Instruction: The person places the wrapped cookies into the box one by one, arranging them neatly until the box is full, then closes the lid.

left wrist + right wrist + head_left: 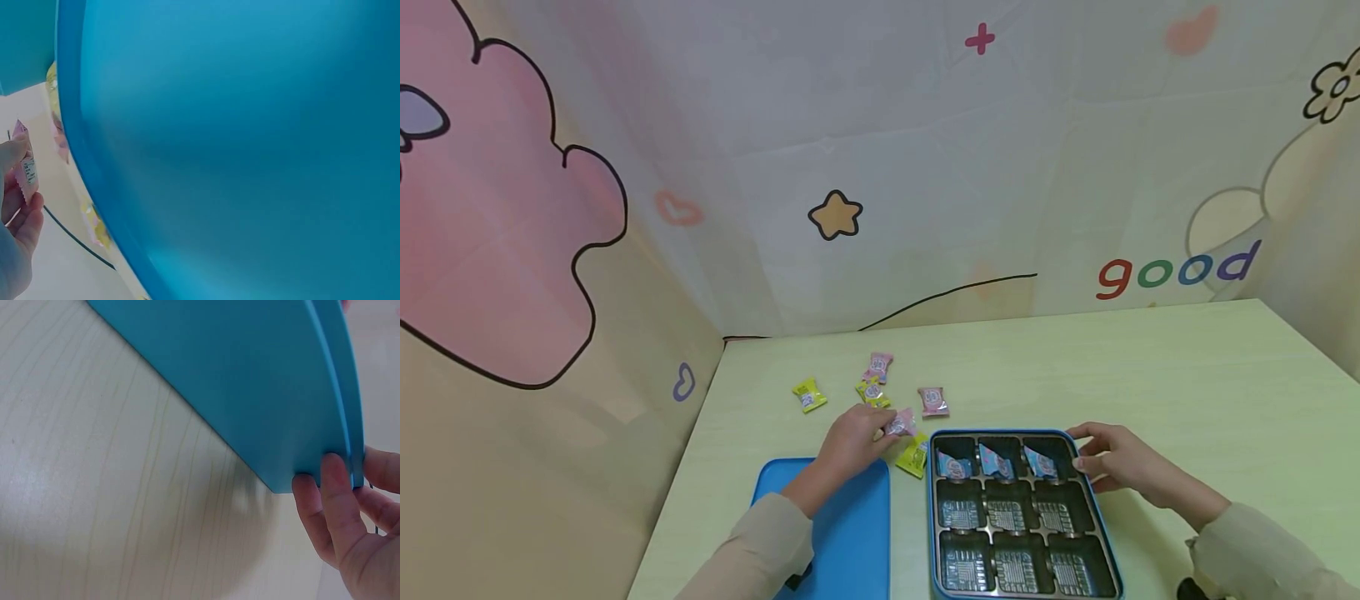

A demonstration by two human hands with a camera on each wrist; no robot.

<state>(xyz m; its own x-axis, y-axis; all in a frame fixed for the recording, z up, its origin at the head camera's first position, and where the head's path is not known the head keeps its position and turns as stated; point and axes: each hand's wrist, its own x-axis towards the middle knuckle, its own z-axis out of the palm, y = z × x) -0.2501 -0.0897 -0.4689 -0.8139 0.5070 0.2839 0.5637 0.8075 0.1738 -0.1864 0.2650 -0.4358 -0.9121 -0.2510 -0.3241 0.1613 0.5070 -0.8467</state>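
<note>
My left hand (853,442) pinches a pink-wrapped candy (900,422) between thumb and fingers, just off the box's far left corner. The left wrist view has the same candy (26,164) upright in the fingertips. A blue box (934,533) holds a black tray (1028,533) with several compartments. Blue-wrapped candies (996,461) lie in the far row, one per compartment. At the far right corner my right hand (1116,460) grips the box, fingers against the outer wall (250,394) and thumb at the rim. Beside the left hand lies a yellow-wrapped candy (913,456).
A blue lid (850,533) lies left of the box, under the left forearm. Beyond the left hand are two yellow candies (808,395) and two pink candies (934,402) on the pale wooden table (1150,367). A printed cloth (925,167) hangs behind the table.
</note>
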